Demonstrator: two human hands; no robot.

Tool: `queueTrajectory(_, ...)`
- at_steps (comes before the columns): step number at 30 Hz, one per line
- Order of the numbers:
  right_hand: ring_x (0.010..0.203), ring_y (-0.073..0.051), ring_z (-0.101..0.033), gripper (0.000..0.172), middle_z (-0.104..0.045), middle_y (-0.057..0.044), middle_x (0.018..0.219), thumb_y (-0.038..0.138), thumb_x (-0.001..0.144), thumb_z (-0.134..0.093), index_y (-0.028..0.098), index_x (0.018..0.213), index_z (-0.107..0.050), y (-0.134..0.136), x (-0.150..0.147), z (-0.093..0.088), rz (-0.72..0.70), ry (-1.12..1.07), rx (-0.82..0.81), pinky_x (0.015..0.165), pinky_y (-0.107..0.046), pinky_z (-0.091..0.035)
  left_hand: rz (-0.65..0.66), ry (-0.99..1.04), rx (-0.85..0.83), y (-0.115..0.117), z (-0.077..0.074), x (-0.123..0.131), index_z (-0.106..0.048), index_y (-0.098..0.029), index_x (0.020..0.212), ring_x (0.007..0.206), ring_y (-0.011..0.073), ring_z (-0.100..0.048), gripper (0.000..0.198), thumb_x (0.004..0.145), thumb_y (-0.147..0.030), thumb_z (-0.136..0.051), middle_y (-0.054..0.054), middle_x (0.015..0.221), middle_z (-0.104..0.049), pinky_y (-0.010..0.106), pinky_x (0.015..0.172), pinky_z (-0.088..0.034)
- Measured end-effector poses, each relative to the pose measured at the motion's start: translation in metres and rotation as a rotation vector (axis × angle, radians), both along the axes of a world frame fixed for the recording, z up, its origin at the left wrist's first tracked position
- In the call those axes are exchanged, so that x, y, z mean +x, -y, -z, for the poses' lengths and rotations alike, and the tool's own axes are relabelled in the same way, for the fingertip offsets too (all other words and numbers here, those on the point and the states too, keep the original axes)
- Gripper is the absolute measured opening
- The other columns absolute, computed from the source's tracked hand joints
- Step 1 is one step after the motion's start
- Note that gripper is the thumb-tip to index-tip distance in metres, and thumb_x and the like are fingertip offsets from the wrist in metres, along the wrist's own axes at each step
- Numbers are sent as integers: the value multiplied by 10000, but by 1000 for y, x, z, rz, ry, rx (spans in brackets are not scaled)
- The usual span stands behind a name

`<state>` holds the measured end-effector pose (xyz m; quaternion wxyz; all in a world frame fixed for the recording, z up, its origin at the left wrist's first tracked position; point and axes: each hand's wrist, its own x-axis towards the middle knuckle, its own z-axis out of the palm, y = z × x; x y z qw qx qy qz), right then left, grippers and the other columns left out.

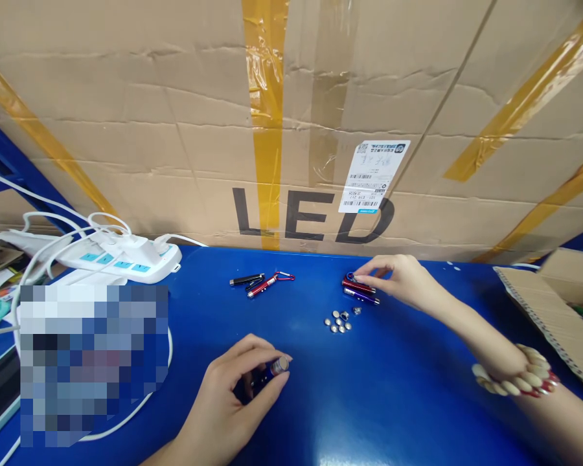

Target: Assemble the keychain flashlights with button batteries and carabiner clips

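Head: hands grip keychain flashlights

White power strip lies left, before a taped cardboard box marked LED.

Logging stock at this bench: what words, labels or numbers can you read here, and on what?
"LED": large black letters printed on the cardboard box.
White shipping label stuck on that box: barcodes and small print, too small to read.
Power strip: no readable marking.
Blue torch in the left hand: no text visible.
Pixelated patch: nothing readable.
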<state>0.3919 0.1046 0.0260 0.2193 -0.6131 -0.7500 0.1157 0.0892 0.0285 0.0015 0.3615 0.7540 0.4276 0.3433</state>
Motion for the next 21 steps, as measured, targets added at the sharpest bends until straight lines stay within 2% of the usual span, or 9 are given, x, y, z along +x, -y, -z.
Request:
queueTrajectory(2,627,-147,-649,159,-733,5,790,345,785,-611,243,772,-732,4,-5,-3,-116,-38,-147,585,-251,-486,-4,6,8,-1,0,-1,-706,-205,857,640,127,-587,137,818,-223,-575,37,793,-624,181,503,-453)
queueTrajectory(4,623,-140,-648,151,-728,19,748,345,787,-610,258,773,-733,8,-12,-3,-170,-25,-224,559,-234,-470,-20,9,15,-2,1,-1,-712,-209,856,634,126,-575,138,814,-220,-581,30,772,-594,188,510,-457)
queueTrajectory(9,615,-140,-639,98,-723,48,777,301,756,-640,322,722,-730,12,-22,3,-102,221,-150,477,-215,-397,-44,31,28,-2,3,-2,-723,-211,855,564,108,-531,142,812,-234,-590,10,716,-555,195,506,-450)
queueTrajectory(11,596,-136,-630,76,-723,37,823,326,744,-657,321,765,-730,14,-25,2,-105,228,-112,467,-215,-397,-67,37,41,-2,2,-2,-730,-217,859,530,99,-508,142,803,-241,-602,-5,676,-533,190,492,-442)
queueTrajectory(14,591,-126,-620,191,-713,-9,894,384,764,-651,276,907,-717,24,-40,-5,-139,81,-62,503,-229,-444,-113,45,36,-2,-1,-2,-734,-222,889,516,100,-503,157,802,-243,-605,-23,613,-510,179,487,-441)
queueTrajectory(16,597,-113,-613,247,-709,-22,873,384,783,-642,239,975,-697,37,-58,-9,-237,-114,-103,546,-226,-476,-110,59,30,-1,-3,-2,-732,-224,908,543,109,-533,167,815,-238,-594,-16,616,-551,178,513,-458)
queueTrajectory(19,587,-84,-609,423,-682,-26,943,368,713,-725,212,1097,-641,62,-90,-5,-437,-353,-240,579,-204,-496,-33,103,30,3,-2,-2,-727,-234,929,559,114,-557,168,830,-236,-591,-8,639,-604,177,536,-473)
queueTrajectory(20,603,-90,-614,419,-678,-21,908,370,712,-727,205,1087,-642,71,-99,-2,-498,-376,-284,588,-199,-498,2,116,24,6,0,-2,-723,-239,947,566,116,-562,172,834,-236,-593,-6,644,-609,178,540,-476)
queueTrajectory(21,607,-95,-612,309,-671,-14,842,365,758,-686,199,1018,-667,77,-106,1,-533,-370,-311,564,-193,-490,36,126,12,8,2,-3,-716,-247,971,573,117,-565,181,839,-237,-593,-6,652,-612,178,543,-477)
